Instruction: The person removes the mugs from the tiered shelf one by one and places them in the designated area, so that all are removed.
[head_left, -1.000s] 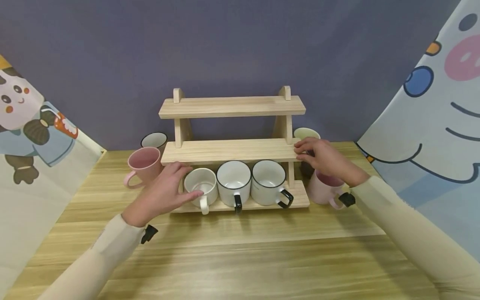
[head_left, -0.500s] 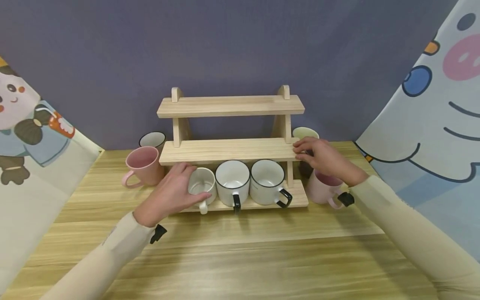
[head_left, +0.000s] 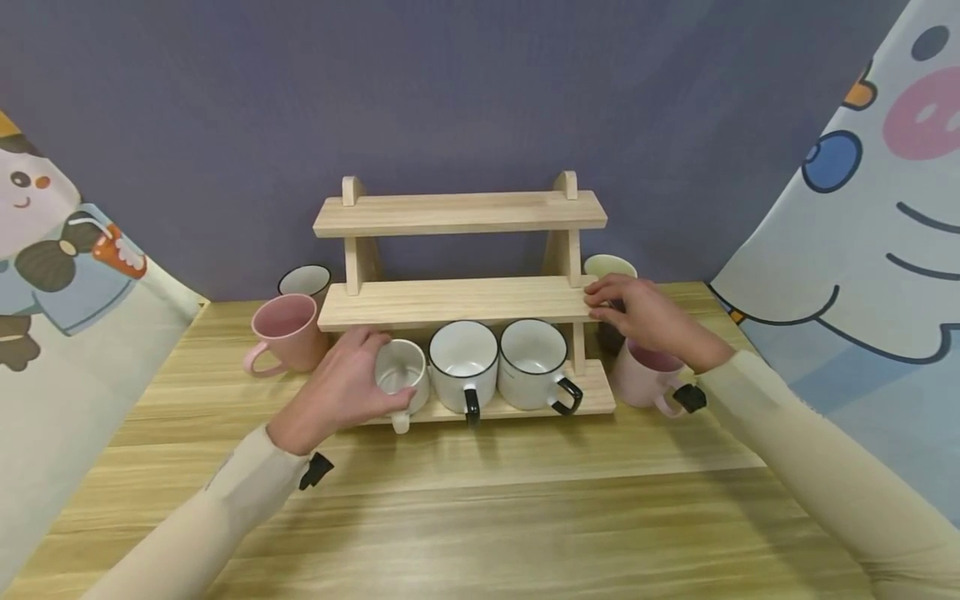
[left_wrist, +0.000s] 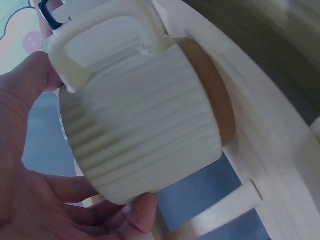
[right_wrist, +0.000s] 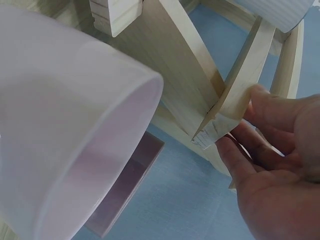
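My left hand (head_left: 337,383) grips a white mug (head_left: 418,387) at the left end of the bottom board of a three-tier wooden rack (head_left: 457,300). In the left wrist view the mug (left_wrist: 145,125) shows ribbed sides, a brown base and a plain white handle, with my thumb and fingers on opposite sides. Two white mugs with black rims and black handles, one in the middle (head_left: 463,375) and one at right (head_left: 532,375), stand beside it. My right hand (head_left: 637,310) holds the right end of the middle board (right_wrist: 245,80) between thumb and fingers.
A pink mug (head_left: 288,333) and a black-rimmed mug (head_left: 306,282) stand left of the rack. To its right are a pale pink mug (head_left: 637,385) and a mug with a yellowish inside (head_left: 609,267). A dark backdrop (head_left: 465,100) rises behind the wooden table (head_left: 480,517).
My left hand has moved right and closed round the ribbed mug, which has shifted slightly left and toward me. My right hand stays on the middle board.
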